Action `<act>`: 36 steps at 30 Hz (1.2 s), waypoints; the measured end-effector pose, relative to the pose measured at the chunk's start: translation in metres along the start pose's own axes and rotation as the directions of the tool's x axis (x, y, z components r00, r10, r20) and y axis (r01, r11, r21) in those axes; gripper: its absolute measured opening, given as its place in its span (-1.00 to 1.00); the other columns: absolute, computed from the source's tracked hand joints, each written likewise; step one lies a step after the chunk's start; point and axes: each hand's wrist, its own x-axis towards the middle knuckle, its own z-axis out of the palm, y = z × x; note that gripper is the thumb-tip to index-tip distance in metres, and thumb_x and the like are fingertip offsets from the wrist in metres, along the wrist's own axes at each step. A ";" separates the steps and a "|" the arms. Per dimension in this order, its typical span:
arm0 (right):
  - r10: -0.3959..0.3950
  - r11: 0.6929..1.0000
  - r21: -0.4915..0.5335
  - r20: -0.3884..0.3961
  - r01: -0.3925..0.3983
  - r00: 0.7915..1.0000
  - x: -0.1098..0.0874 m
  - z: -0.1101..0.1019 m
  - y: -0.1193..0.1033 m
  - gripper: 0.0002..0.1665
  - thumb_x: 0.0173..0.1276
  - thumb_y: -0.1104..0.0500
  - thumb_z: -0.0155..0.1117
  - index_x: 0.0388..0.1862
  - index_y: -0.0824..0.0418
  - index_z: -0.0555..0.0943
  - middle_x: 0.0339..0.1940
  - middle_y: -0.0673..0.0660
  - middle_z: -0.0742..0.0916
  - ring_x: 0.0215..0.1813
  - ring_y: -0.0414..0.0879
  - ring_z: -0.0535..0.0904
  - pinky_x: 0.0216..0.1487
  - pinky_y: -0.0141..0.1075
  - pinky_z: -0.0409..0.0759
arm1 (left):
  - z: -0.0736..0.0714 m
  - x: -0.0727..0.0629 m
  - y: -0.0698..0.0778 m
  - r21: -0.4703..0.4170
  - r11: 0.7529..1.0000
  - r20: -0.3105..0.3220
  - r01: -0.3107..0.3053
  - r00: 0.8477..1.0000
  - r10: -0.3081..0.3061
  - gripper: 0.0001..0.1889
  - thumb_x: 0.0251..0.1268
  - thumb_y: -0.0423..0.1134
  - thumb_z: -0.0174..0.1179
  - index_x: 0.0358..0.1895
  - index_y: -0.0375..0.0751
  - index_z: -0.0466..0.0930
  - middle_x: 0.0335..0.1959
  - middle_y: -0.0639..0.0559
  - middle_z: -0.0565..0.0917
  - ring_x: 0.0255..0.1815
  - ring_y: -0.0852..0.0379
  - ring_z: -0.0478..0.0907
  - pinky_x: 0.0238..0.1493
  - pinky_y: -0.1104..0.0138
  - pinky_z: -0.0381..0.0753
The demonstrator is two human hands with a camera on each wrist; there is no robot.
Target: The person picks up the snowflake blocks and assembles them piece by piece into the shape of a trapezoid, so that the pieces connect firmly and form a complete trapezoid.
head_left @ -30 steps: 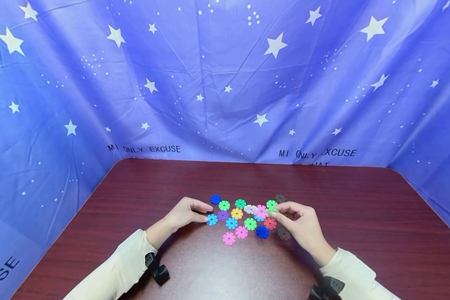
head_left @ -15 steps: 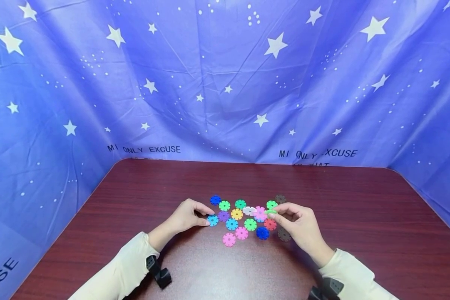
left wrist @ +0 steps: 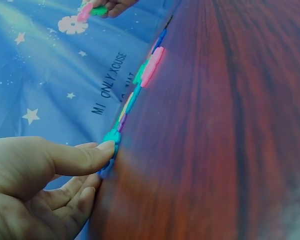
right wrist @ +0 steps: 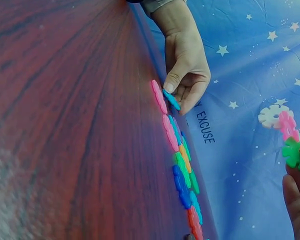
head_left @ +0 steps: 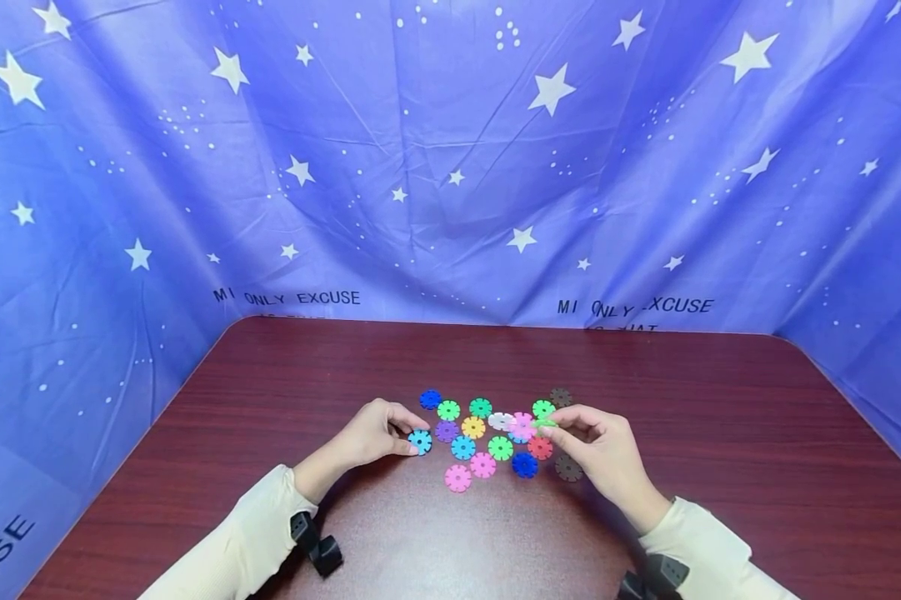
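Nine o'clock from yellow disc (head_left: 473, 427), left hand (head_left: 375, 431) pinches light-blue notched disc (head_left: 420, 442); three o'clock, right hand (head_left: 602, 442) pinches green-pink-white disc chain (right wrist: 287, 126); likely light, stiff; grip rims.

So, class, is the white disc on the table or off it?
Off it. The right wrist view shows the white disc linked by a pink disc to a green disc the right hand pinches, above the table.

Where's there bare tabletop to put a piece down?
The tabletop is bare between the colored discs and the starry curtain, and on the near side between the two black wrist devices. It's crowded between the left hand and right hand, where discs lie close together.
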 end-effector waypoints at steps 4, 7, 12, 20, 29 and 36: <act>0.000 1.000 0.008 -0.003 0.000 1.000 0.000 0.000 0.001 -0.88 0.03 0.53 0.36 -0.43 0.41 0.64 -0.57 0.16 0.70 -0.54 -0.37 0.52 -0.54 -0.49 0.50 | -0.001 -0.002 0.000 -0.026 0.999 -0.018 0.030 0.999 -0.031 -0.78 -0.04 -0.44 0.41 -0.23 -0.25 0.71 -0.34 0.01 0.64 -0.32 0.15 0.53 -0.35 0.38 0.58; 0.005 1.000 0.010 -0.006 -0.004 1.000 0.000 0.000 0.001 -0.87 0.02 0.53 0.36 -0.43 0.41 0.64 -0.57 0.17 0.70 -0.54 -0.38 0.52 -0.53 -0.49 0.51 | -0.001 -0.004 0.001 -0.045 0.998 -0.031 0.052 0.998 -0.054 -0.78 -0.04 -0.45 0.40 -0.25 -0.24 0.69 -0.36 0.01 0.61 -0.35 0.16 0.55 -0.35 0.37 0.59; 0.006 1.000 0.014 -0.007 -0.006 1.000 0.000 0.001 0.002 -0.87 0.04 0.53 0.35 -0.43 0.41 0.64 -0.57 0.21 0.70 -0.54 -0.38 0.53 -0.53 -0.48 0.52 | -0.001 -0.006 0.001 -0.084 0.995 -0.062 0.061 0.996 -0.067 -0.79 -0.03 -0.45 0.39 -0.25 -0.29 0.68 -0.40 -0.02 0.64 -0.42 0.18 0.59 -0.40 0.38 0.59; 0.014 1.000 0.020 -0.010 -0.014 1.000 0.000 0.000 0.001 -0.87 0.04 0.53 0.35 -0.41 0.41 0.63 -0.55 0.17 0.71 -0.52 -0.36 0.56 -0.50 -0.48 0.55 | -0.003 -0.004 0.002 -0.267 0.960 -0.059 0.082 0.993 -0.101 -0.80 0.09 -0.46 0.26 -0.19 -0.47 0.66 -0.47 -0.08 0.66 -0.53 0.22 0.49 -0.49 0.40 0.54; 0.020 0.999 0.026 -0.008 -0.020 1.000 -0.001 -0.001 0.013 -0.86 0.03 0.55 0.34 -0.42 0.42 0.63 -0.54 0.26 0.70 -0.51 -0.34 0.58 -0.47 -0.48 0.56 | 0.004 0.003 0.025 -0.451 0.886 -0.101 0.111 0.979 -0.174 -0.72 0.16 -0.41 0.25 -0.07 -0.51 0.60 -0.38 -0.10 0.72 -0.43 0.13 0.64 -0.30 0.19 0.68; 0.048 0.997 0.066 -0.008 -0.047 0.999 0.000 -0.004 0.033 -0.88 0.07 0.48 0.36 -0.37 0.39 0.65 -0.51 0.09 0.74 -0.46 -0.19 0.67 -0.42 -0.42 0.62 | 0.013 0.011 0.051 -0.587 0.803 -0.135 0.105 0.965 -0.226 -0.70 0.13 -0.41 0.27 -0.08 -0.53 0.60 -0.35 -0.10 0.72 -0.43 0.08 0.67 -0.19 0.10 0.66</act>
